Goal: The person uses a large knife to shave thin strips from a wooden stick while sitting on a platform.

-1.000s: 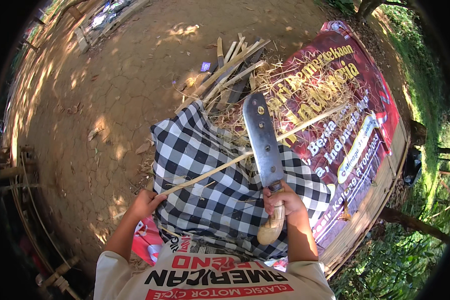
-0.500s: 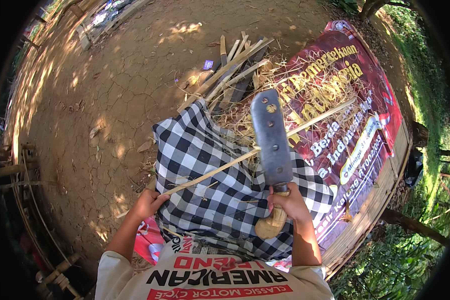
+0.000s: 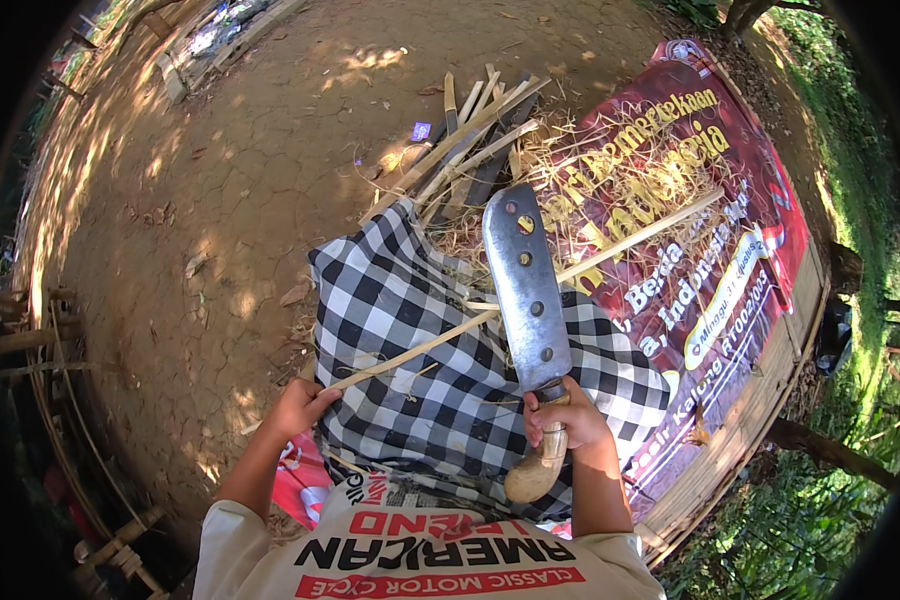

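Observation:
My left hand (image 3: 303, 405) is closed round the near end of a long, thin bamboo strip (image 3: 410, 355). The strip slants away to the upper right, across a black-and-white checked cloth (image 3: 380, 310) over my lap. In my right hand (image 3: 575, 415) is a cleaver (image 3: 527, 290), gripped by its curved wooden handle. Its broad metal blade has a row of holes and points away from me, crossing over the strip and hiding part of it. Beside the blade's left edge, a small sliver (image 3: 481, 305) sticks out by the strip.
Ahead lies a pile of split wooden strips (image 3: 470, 140) on cracked bare earth (image 3: 260, 130). Curly shavings (image 3: 620, 190) cover part of a dark red printed banner (image 3: 760, 150) at the right. A bamboo platform edge (image 3: 715, 485) runs along the right, with greenery beyond.
The cleaver has shifted a little left and down along the strip, its blade tip now leaning further left. My right hand turned with it. My left hand stays nearly still.

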The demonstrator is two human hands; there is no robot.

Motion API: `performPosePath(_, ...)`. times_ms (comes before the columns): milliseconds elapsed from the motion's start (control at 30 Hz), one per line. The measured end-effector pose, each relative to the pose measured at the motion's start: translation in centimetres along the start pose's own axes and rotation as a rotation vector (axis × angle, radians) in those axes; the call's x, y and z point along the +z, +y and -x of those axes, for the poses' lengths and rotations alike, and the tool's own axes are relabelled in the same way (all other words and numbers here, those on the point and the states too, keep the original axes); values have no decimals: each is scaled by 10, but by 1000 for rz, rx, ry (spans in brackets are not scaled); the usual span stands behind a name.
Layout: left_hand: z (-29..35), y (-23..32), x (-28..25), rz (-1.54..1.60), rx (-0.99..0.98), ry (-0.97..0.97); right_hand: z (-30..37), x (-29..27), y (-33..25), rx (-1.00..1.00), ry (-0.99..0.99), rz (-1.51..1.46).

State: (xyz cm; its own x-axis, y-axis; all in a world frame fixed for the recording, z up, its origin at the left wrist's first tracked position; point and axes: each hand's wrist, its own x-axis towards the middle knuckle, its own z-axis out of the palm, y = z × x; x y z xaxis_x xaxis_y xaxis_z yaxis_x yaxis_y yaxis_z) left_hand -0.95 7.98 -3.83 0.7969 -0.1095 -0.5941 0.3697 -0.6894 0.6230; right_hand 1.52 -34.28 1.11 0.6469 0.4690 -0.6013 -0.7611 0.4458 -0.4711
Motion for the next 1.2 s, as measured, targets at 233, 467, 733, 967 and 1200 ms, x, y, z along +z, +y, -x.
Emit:
performPosePath(233,2,1,3,51,58,10,3,3,-26,-317,356,249)
performPosePath(467,2,-4,0,57,50,8,1,23,-3,1,240,502)
performPosePath(733,2,-2,-4,-15,26,-15,-4,-2,2,75,22,143)
performPosePath(967,3,1,0,17,13,1,5,13,-4,-63,57,114)
performPosePath(1200,3,3,-2,33,25,-15,1,13,-14,-263,417,200)
